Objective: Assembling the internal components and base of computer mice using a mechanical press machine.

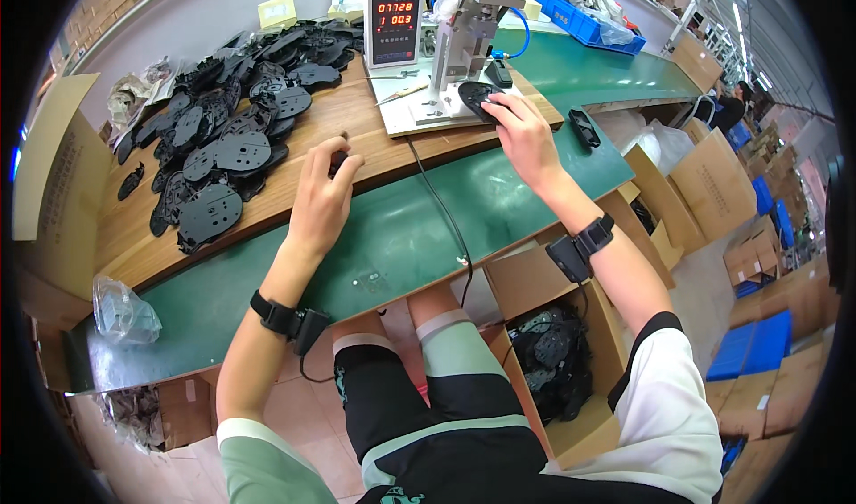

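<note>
My right hand (522,134) grips the edge of a black oval plastic plate (475,99) at the base of a bench press (463,45). Over the front of the wooden board (383,163), my left hand (323,192) is curled with a small black part (338,162) between thumb and fingers; its shape is mostly hidden. To the left of that hand lies a large heap of black plastic plates (241,152), many oval with holes. A pair of tweezers (403,93) rests on the press's metal base (419,116).
Beside the press stands a white controller box (392,27) with red digits. A black cable (437,192) hangs across the green table (392,237). At the right edge lies a black oblong part (584,128). Below is an open carton (615,352) of black parts; a blue crate (588,24) sits behind.
</note>
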A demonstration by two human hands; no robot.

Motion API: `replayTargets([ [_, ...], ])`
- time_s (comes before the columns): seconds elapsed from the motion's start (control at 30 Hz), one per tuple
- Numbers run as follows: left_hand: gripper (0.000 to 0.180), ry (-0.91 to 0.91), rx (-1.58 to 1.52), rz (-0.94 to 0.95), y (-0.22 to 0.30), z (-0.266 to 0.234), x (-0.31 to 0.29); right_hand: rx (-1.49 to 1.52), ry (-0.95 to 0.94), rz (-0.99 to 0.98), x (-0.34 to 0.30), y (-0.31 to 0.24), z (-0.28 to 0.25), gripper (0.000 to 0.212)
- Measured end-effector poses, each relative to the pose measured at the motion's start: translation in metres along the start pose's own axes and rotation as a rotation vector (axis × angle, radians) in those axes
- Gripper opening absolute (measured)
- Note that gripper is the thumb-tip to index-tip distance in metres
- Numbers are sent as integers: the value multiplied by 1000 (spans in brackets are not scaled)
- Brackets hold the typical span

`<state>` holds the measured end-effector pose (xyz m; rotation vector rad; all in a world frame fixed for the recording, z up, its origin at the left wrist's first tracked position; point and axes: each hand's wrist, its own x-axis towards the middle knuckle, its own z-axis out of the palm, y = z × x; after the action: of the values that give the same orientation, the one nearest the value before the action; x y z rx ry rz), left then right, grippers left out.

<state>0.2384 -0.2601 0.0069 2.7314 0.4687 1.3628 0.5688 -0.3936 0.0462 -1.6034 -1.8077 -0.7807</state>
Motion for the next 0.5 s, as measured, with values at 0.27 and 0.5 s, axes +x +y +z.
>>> replayTargets([
  [0.27, 42, -55, -242, -300, -11, -6, -12, 79, -70, 93, 9, 20, 30, 38],
  [0.5, 40, -91, -210, -213, -16, -9, -15, 160, -292, 215, 34, 21, 15, 39],
])
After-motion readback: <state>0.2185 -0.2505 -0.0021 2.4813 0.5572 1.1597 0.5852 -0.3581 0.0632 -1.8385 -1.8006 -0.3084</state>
